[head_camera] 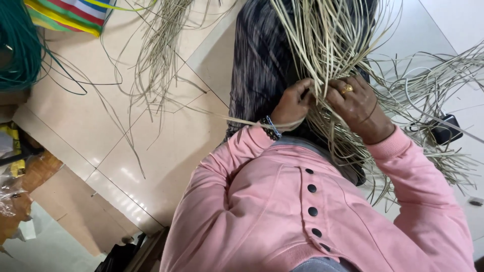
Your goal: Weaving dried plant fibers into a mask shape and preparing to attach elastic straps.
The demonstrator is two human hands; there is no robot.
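Two hands: left hand (295, 105), right hand (359, 107); one gold ring (346, 89); five black buttons (312, 188); cane strips (327, 45) uncountable.

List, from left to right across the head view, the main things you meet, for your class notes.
Green cord coil → loose pale strands on the floor → left hand → right hand with gold ring → small black object.

Pale cane strips (327, 45) — long, thin, tangled — fan out over the lap, gathered between both hands.
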